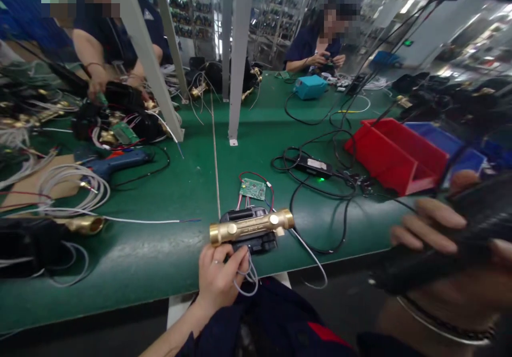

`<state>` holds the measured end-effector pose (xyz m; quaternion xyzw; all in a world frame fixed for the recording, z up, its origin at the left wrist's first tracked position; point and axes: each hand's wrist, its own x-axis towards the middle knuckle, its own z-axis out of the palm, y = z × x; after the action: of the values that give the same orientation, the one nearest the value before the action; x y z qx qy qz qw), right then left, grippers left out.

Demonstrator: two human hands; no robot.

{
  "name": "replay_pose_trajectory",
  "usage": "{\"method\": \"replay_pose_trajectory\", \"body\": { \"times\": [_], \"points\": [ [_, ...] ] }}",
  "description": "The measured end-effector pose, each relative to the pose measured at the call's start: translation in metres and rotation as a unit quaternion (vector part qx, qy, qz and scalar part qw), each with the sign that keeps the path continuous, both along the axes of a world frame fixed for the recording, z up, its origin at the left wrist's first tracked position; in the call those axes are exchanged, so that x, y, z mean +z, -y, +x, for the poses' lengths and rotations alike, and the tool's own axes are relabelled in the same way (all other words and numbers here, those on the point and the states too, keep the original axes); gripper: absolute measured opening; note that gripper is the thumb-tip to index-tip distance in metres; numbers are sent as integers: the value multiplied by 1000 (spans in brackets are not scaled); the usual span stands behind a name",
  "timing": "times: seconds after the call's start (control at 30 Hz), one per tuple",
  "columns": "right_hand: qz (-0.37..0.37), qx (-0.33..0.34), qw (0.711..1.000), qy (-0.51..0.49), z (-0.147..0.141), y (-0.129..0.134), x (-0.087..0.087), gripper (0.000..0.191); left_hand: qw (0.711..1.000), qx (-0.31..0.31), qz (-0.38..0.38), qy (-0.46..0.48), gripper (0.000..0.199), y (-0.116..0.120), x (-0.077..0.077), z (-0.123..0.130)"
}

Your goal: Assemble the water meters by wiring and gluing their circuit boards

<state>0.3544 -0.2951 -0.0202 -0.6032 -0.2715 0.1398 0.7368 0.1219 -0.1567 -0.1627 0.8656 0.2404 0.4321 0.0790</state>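
At the near edge of the bench lies a brass pipe fitting (pixel 252 226) across a black plastic housing (pixel 264 243). My left hand (pixel 222 277) is closed at the fitting's lower left, thumb and fingers pinching a looped grey cable (pixel 251 282) against the housing. Behind the housing a small green circuit board (pixel 253 188) lies on the bench, joined to it by thin wires. My right hand (pixel 434 234), raised at the right and blurred, is wrapped round a long black tool (pixel 480 213). The tool's exact kind is hard to make out.
A red bin (pixel 400 157) and a blue bin (pixel 444 146) stand on the right. A black power adapter (pixel 314 166) lies among tangled cords. Left are a blue-handled tool (pixel 120 160), a coiled white cable (pixel 74 189) and another brass fitting (pixel 86 224). Posts and two co-workers are beyond.
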Motion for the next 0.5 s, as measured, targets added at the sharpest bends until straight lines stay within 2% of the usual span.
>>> {"method": "replay_pose_trajectory", "body": {
  "times": [0.07,0.13,0.27,0.5],
  "points": [
    [120,41,991,-52,-37,-17,2,42,1000,1,-4,4,10,1,1,0],
    [178,99,978,-52,-67,-35,-4,38,1000,-1,-7,7,10,2,2,0],
    [172,154,973,16,-97,-65,-23,28,1000,1,-7,9,10,2,2,0],
    [137,185,972,50,-100,-84,-38,28,1000,-10,-13,17,12,3,-2,-1]
  ]
}}
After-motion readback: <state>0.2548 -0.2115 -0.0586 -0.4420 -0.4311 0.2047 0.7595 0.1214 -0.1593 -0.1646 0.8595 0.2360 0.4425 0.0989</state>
